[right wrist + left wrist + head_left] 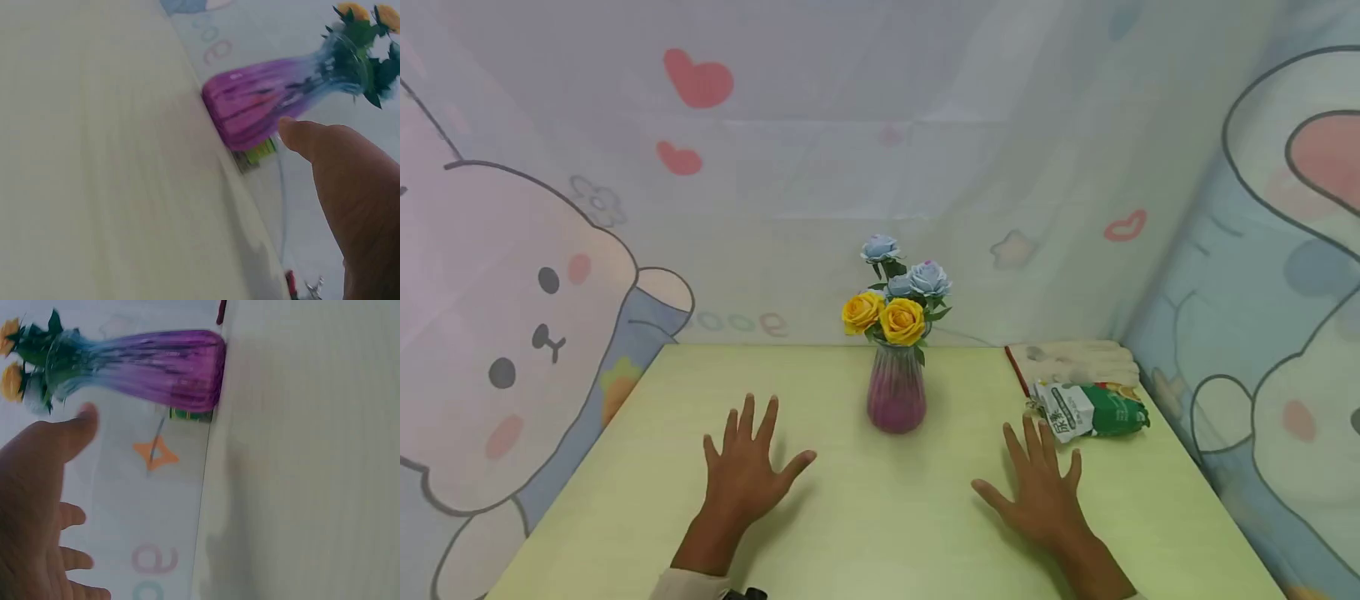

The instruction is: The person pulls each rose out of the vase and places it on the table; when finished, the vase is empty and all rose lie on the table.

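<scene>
A glass vase (897,400), purple at the base and clearer toward its neck, stands upright on the table. It holds yellow roses (902,322) and pale blue roses (928,279) with green leaves. To its left, my left hand (745,479) is held with spread fingers, palm down, touching nothing visible. On the other side, my right hand (1043,500) is spread in the same way, its fingertips near a green and white packet (1093,410). Both wrist views show a thumb apart from the vase, which looks sideways there.
The pale yellow table (865,517) meets a printed cloth backdrop (820,150). At the back right lies a beige, hand-shaped item (1086,363), beside a thin dark red stick (1017,371). A small green and yellow thing (260,151) shows partly behind the vase in the right wrist view.
</scene>
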`<state>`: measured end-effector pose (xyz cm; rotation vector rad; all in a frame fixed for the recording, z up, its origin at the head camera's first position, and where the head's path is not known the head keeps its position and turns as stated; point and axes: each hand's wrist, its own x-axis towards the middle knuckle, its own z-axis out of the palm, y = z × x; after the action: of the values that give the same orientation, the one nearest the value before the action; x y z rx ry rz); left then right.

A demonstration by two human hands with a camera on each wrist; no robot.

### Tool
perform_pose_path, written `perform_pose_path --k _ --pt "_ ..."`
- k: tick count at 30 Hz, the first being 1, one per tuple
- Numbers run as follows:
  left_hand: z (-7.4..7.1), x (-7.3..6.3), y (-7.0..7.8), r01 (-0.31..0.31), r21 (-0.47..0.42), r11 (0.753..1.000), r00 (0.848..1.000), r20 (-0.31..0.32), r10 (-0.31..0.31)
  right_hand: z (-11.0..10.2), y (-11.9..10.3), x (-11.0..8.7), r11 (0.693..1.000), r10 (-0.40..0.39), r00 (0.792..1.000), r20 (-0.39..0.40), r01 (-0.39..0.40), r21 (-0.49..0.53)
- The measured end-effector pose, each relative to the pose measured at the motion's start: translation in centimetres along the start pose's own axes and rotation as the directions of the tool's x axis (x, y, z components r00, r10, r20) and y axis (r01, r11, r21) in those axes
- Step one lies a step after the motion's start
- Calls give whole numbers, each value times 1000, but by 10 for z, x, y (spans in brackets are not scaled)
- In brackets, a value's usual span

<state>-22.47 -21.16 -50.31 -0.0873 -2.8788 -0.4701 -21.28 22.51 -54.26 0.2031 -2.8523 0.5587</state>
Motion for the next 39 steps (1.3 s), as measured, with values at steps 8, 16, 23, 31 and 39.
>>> perform_pose_path --k 8,16,23,31,39 --pt "2 19 33 -108 -152 983 986 -146 85 20 -25 13 987 -95 995 15 92 131" --pt "2 42 67 -123 -360 925 986 -149 73 34 -44 37 963 -127 991 45 112 247" --pt "-2 61 96 -183 -590 786 968 -246 41 52 -53 67 937 -118 992 51 94 336" --pt "4 76 117 -247 -764 596 938 -343 -51 60 -56 97 924 -131 981 142 69 377" --pt "2 80 131 -237 -838 492 937 -332 -113 65 -60 109 914 -109 978 176 29 405"
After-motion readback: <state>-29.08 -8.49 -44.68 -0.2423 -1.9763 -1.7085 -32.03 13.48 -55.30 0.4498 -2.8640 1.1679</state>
